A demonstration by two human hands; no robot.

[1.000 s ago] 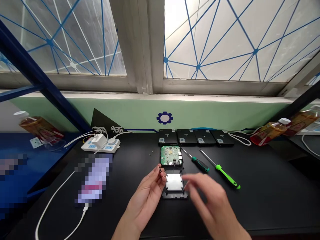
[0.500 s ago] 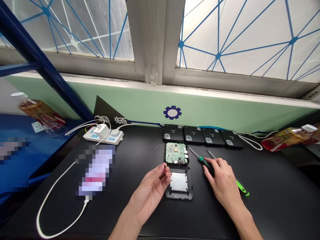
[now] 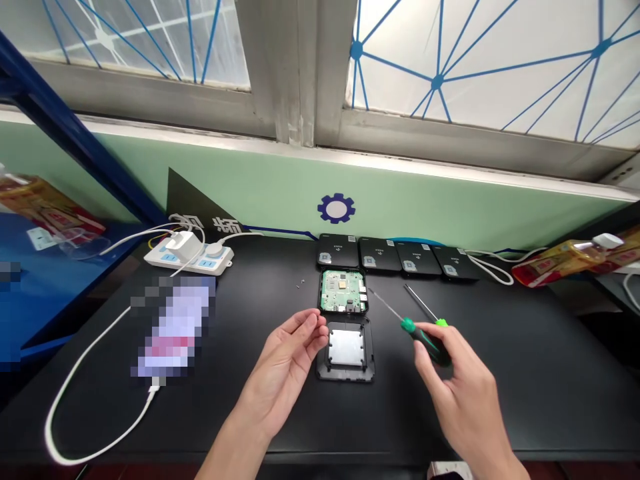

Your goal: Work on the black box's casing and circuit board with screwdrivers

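My right hand (image 3: pixel 457 383) grips the dark green screwdriver (image 3: pixel 417 332) by its handle, the thin shaft pointing up-left toward the open case half holding a green circuit board (image 3: pixel 343 292). My left hand (image 3: pixel 287 360) hovers palm up just left of the black cover half with a grey metal plate (image 3: pixel 346 349), thumb and fingertips pinched on something too small to name. A light green screwdriver (image 3: pixel 425 308) lies partly hidden behind my right hand.
Several closed black boxes (image 3: pixel 395 257) line the wall behind the board. A tiny screw (image 3: pixel 299 286) lies on the black table. A white power strip (image 3: pixel 190 257), a blurred phone on a white cable (image 3: pixel 170 327) and a lying bottle (image 3: pixel 563 261) are around.
My right hand has closed on the dark green screwdriver and lifted it off the table. The left hand has stayed pinched beside the cover. The camera has shifted slightly.
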